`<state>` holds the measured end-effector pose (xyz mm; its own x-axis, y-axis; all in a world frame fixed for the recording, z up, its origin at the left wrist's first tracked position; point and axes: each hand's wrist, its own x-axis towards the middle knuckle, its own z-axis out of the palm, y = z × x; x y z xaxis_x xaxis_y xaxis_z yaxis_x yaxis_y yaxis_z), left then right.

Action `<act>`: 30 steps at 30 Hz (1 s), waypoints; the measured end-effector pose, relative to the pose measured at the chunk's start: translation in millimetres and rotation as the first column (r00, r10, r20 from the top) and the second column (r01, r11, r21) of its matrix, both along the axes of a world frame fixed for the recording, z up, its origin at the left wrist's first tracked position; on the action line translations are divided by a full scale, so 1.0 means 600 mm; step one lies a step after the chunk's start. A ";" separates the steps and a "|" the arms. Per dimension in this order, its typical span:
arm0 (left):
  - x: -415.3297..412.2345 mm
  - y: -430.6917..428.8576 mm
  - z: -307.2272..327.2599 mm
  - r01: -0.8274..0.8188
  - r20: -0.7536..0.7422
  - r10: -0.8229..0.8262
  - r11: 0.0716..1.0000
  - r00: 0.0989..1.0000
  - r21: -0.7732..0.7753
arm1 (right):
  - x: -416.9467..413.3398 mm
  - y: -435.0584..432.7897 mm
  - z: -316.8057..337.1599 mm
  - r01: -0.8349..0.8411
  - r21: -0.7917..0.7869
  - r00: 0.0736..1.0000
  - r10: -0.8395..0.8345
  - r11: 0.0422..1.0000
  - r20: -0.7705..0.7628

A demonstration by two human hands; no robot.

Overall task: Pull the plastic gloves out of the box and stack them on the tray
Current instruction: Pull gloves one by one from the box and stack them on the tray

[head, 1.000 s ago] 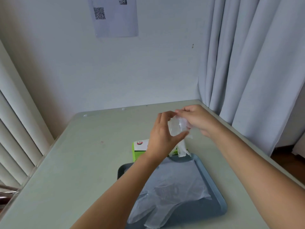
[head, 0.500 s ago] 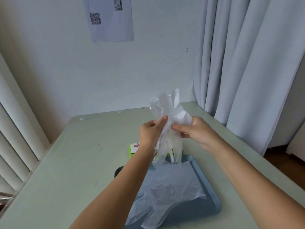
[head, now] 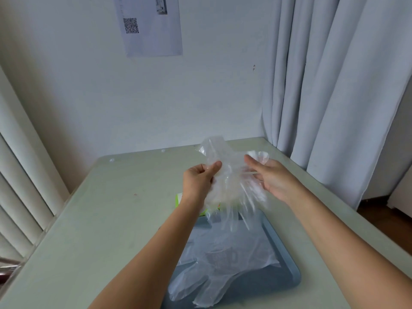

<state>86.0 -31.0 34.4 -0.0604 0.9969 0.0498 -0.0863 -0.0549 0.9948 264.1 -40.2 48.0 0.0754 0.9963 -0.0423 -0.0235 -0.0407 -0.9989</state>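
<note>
A clear plastic glove (head: 231,175) hangs in the air above the table, spread between both hands, its fingers blurred and dangling toward the tray. My left hand (head: 198,181) pinches its left edge between thumb and fingers. My right hand (head: 269,177) holds the right edge, thumb on top. Below them lies the blue-grey tray (head: 287,262) with flat clear gloves (head: 220,264) stacked on it. The green and white glove box (head: 179,197) stands just behind the tray, mostly hidden by my left wrist and the held glove.
The pale green table (head: 107,219) reaches the white wall at the back. Grey curtains (head: 334,85) hang at the right, close to the table's far right corner. Window blinds (head: 20,197) run along the left edge. A printed sheet (head: 151,25) is stuck on the wall.
The glove was crumpled between both hands above the box a second ago. It was lifted, and now my hands have moved apart, spreading it wider.
</note>
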 end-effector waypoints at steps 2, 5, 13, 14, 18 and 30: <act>0.001 -0.001 -0.002 0.004 -0.011 -0.004 1.000 1.000 -0.015 | -0.007 -0.003 0.000 -0.105 -0.015 0.994 0.105 0.994 0.006; -0.001 -0.005 -0.003 0.047 0.001 -0.047 0.998 0.999 -0.034 | -0.013 -0.002 -0.001 -0.058 0.020 0.996 0.056 0.998 0.069; -0.009 -0.008 0.004 0.046 -0.092 -0.039 0.996 0.995 0.073 | 0.001 0.006 -0.002 0.086 0.100 0.996 -0.088 0.991 0.020; -0.009 -0.007 0.004 0.048 -0.093 -0.041 0.996 0.995 0.073 | 0.004 0.009 -0.004 0.103 0.101 0.994 -0.106 0.990 0.026; 0.000 -0.008 0.001 0.055 -0.141 -0.039 0.993 0.989 0.107 | 0.010 0.022 -0.008 0.152 0.058 0.987 -0.154 0.987 0.045; 0.001 0.020 -0.004 -0.054 -0.093 0.060 0.996 0.994 0.069 | 0.078 0.063 -0.014 0.292 0.175 0.821 -0.341 0.940 0.457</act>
